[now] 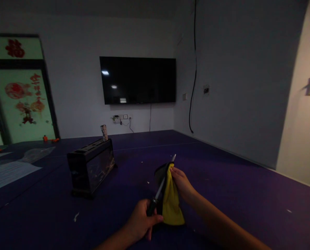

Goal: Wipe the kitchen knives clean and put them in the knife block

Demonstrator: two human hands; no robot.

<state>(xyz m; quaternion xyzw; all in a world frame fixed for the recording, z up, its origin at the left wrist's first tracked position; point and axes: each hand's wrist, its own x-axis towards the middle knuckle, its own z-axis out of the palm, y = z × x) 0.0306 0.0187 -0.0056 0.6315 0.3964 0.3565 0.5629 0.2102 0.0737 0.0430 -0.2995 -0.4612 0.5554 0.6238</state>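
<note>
My left hand (141,222) grips the dark handle of a knife (161,185), its thin blade pointing up and away. My right hand (181,182) pinches a yellow cloth (172,205) against the upper part of the blade; the cloth hangs down beside the handle. Both hands are low in the middle of the view, above a dark purple surface (222,194). The blade tip pokes out above the cloth.
A black knife block (91,168) with slots on top stands to the left, one handle (104,132) sticking up from its far end. Pale sheets (11,170) lie at far left. A wall-mounted television (138,80) and a decorated door (22,100) are behind.
</note>
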